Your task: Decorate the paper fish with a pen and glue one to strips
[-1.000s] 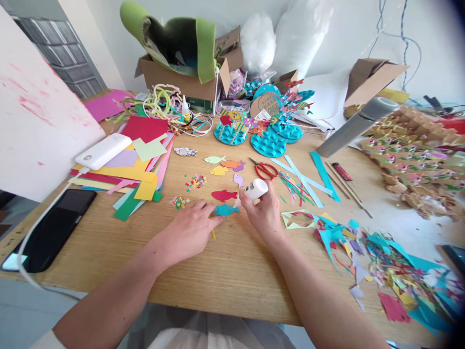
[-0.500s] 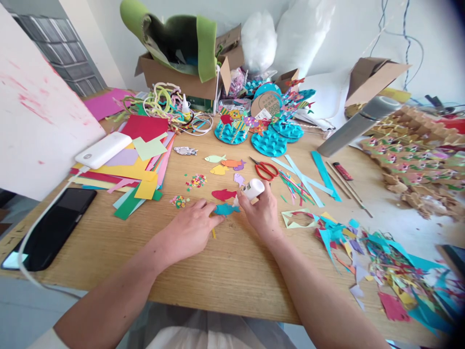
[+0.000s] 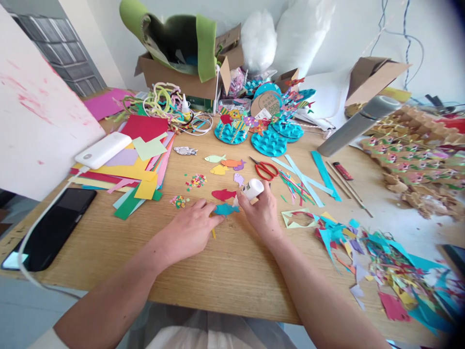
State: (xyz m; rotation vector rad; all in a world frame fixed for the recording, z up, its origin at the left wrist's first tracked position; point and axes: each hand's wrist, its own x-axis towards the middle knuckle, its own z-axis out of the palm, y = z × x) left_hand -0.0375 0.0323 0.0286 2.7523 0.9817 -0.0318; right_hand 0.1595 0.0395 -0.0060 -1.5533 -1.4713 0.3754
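A blue paper fish lies flat on the wooden table, and the fingertips of my left hand rest on its left end, the hand flat with fingers extended. My right hand is wrapped round a white glue bottle, tilted with its tip down at the right part of the blue fish. Just above is a red paper fish. Farther back lie green, orange, yellow and purple paper fish. Small piles of coloured paper bits are beyond my left hand.
Red-handled scissors and paper strips lie behind my right hand. Stacked coloured paper, a power bank and a phone are at the left. Paper scraps cover the right side; a grey flask lies beyond.
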